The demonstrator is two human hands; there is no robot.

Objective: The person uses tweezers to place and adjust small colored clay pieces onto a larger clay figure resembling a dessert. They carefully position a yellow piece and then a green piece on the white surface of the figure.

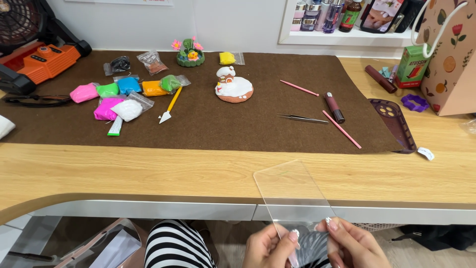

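Clear plastic sheet, lower end pinched between 2 hands

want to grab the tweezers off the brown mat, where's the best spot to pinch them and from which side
Pinch the tweezers at their wider right end, coming from above. They lie flat on the brown mat, pointed tips to the left, so the right end gives more to hold. A pink stick lies close on that side.

The sheet was clear, thin, flat plastic with rounded corners, tilted upward over the desk's front edge, its lower end pinched between fingers and faintly reflecting light.
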